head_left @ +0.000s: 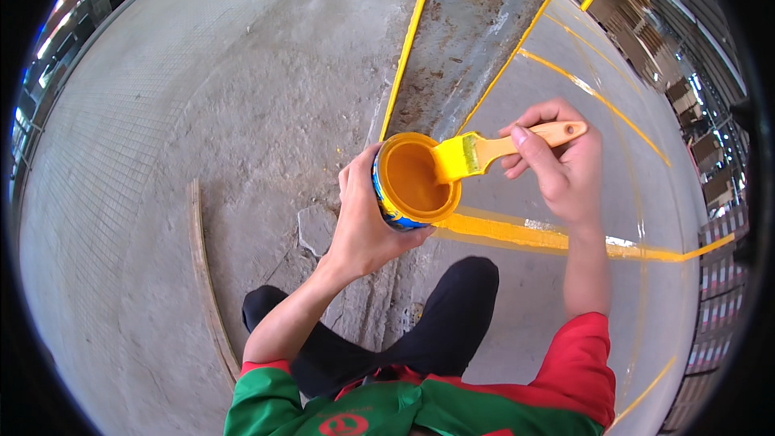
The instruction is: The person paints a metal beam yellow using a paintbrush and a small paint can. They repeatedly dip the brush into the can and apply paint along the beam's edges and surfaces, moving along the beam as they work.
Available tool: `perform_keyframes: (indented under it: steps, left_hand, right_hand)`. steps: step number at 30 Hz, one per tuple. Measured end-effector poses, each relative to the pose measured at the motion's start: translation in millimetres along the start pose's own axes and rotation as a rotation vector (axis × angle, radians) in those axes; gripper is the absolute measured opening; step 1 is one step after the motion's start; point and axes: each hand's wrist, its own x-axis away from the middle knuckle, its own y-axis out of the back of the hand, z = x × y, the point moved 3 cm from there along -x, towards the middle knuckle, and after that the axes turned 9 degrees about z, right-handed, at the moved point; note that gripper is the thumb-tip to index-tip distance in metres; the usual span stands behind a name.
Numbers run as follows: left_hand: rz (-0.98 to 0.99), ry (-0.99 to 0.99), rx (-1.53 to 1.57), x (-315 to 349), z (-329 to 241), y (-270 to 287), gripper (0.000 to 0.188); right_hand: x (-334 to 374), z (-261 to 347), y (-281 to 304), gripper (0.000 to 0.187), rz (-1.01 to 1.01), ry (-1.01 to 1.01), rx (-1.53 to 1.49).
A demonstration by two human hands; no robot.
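My left hand point(361, 218) is wrapped around the side of a paint can point(395, 211), whose open top faces up. Orange-yellow paint coats its rim and inner wall. In my right hand point(551, 157) is a paintbrush point(502, 148), gripped by its pale wooden handle between thumb and fingers. Yellow paint covers the bristles and part of the metal band; the bristle tips reach over the rim into the can. Just beyond the can stands a rusty grey steel beam point(460, 48) with yellow-painted edges.
Yellow lines point(517, 232) run across the concrete floor point(266, 97) on the right. A thin wooden strip point(199, 250) lies at left, and a broken concrete piece point(316, 230) lies near my left forearm. Stacked pallets point(714, 307) stand at the far right.
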Motion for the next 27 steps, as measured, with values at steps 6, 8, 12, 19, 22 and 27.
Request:
perform_keyframes:
  steps: [6,8,12,19,22,27]
  left_hand:
    - [0.104,-0.03,0.015,-12.6,17.7,1.0,0.122]
    - [0.121,-0.051,0.012,-13.9,22.4,0.3,0.122]
    - [0.12,-0.064,0.028,-17.7,27.1,2.5,0.121]
    - [0.086,-0.035,0.071,-25.2,20.9,18.4,0.119]
    - [0.07,-0.042,0.103,-33.6,12.3,24.6,0.119]
    - [0.025,-0.073,0.147,-42.5,-11.1,39.0,0.114]
  right_hand:
    - [6.8,18.2,-1.0,0.008,0.288,0.361,0.253]
    - [17.1,11.5,-7.3,0.009,0.419,0.348,0.342]
    - [28.6,9.5,-5.1,0.01,0.528,0.329,0.468]
    - [23.0,-5.8,1.3,0.008,0.118,0.141,-0.135]
    - [16.5,-26.2,-1.6,0.009,-0.08,0.125,-0.377]
    - [11.1,-43.5,-6.2,0.013,-0.27,0.081,-0.708]
